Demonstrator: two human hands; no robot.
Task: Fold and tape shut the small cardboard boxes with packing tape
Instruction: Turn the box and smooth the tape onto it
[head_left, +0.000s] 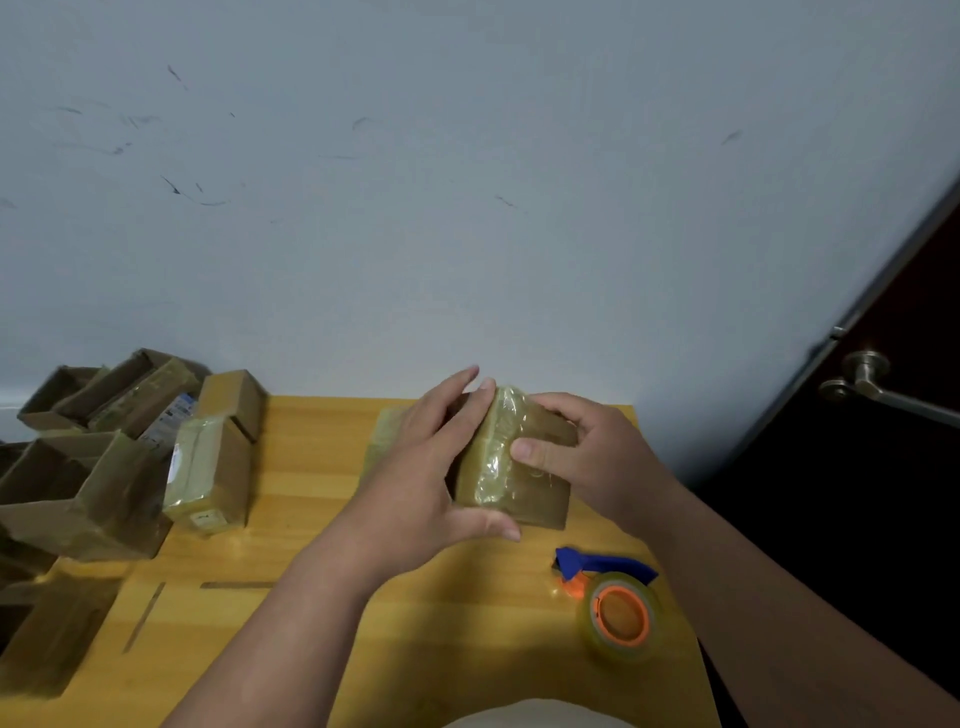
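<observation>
Box (511, 467) sits toward the far right part of the tabletop (322, 519), held between both hands, with a wrinkly strip of clear tape (501, 447) running over its top. Left hand (415, 483) lies mostly flat along the left side, fingers straight and thumb hooked under the near edge. Right hand (582, 452) wraps the right end, thumb pressing down on top just beside the tape.

Looks like the smoothing-down stage to me. Honestly I'd run the thumb along the strip from the middle outward to push out those bubbles, then rub the ends down over the edges so they don't peel. Keep the other hand bracing the box so it doesn't slide.

Dispenser (618, 608) lies near the right edge, close by if another strip is needed. More boxes (130, 452) are piled at the left edge, some open.
</observation>
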